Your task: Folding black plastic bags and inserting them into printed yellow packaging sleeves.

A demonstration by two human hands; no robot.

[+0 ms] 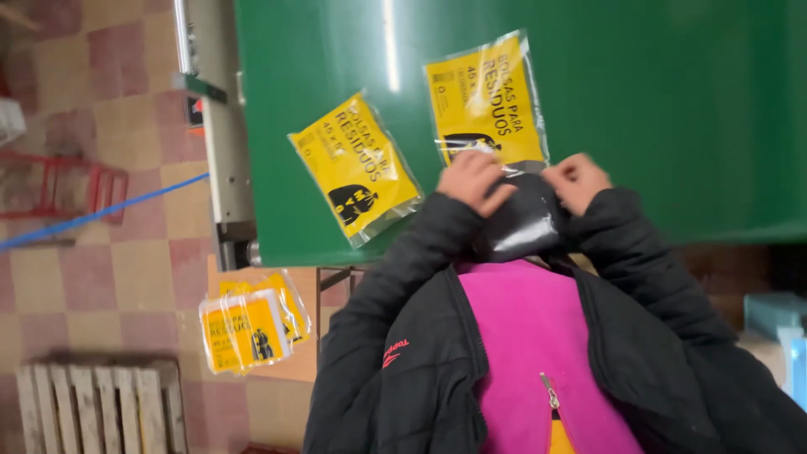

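My left hand and my right hand both pinch the near end of a clear plastic packet with a yellow label, where a black folded bag shows inside. The packet lies on a green flat surface at its near edge. A second yellow packet rests tilted on the same surface, to the left of my left hand and apart from it. My black jacket sleeves and pink vest fill the lower part of the view.
A small pile of the same yellow packets sits on a brown board below the green surface. A grey metal frame borders the surface's left side. On the tiled floor are a wooden pallet, a red rack and a blue cord.
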